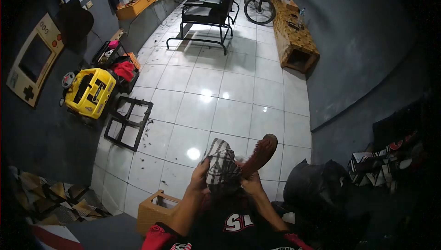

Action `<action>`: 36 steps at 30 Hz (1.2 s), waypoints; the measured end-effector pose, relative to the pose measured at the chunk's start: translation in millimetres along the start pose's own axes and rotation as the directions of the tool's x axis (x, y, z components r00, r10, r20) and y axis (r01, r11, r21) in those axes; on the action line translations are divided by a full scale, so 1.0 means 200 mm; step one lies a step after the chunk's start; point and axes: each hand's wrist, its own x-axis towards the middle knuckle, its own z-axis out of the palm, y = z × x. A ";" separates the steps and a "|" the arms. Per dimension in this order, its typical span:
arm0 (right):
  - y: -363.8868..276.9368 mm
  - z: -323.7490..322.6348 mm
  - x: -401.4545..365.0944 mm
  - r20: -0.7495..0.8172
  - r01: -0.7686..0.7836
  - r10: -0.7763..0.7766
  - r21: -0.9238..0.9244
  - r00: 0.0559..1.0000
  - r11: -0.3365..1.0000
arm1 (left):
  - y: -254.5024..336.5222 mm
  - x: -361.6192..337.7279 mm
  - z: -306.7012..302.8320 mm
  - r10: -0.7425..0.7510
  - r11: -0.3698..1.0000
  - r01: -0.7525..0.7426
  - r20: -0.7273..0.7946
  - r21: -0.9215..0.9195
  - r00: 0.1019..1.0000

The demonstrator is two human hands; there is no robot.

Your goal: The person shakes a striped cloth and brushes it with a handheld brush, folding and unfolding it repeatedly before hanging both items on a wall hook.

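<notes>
A black-and-white plaid cloth [221,165] is bunched in front of my chest, and my left hand [200,175] is closed on its left side. My right hand [251,184] grips the lower end of a reddish-brown brush [262,156], whose bristles face up and left and whose rounded tip points to the upper right. The brush's lower end is beside the cloth's right edge. Some fingers of both hands are hidden.
A black frame [129,122] lies on the tiled floor at left, near a yellow toy car [90,93]. Black chairs [209,13] and a bicycle [260,9] stand ahead. At right are a wooden bench [294,34] and a black bag [317,181]; dark bits dot the floor.
</notes>
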 end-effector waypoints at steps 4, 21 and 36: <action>-0.01 -0.10 0.04 0.065 -0.021 0.030 -0.139 0.997 0.990 | 0.14 -0.02 -0.08 0.072 0.843 -0.005 -0.105 0.539 0.992; -0.53 -0.27 0.03 -0.205 -0.148 0.015 -0.651 0.979 0.744 | 0.47 -0.07 -0.01 0.128 -0.386 0.067 -0.018 0.920 0.992; -0.56 -0.33 -0.05 -0.039 -0.075 0.067 -0.684 0.997 0.725 | 0.45 -0.08 -0.23 0.062 -0.500 -0.020 0.059 0.866 0.996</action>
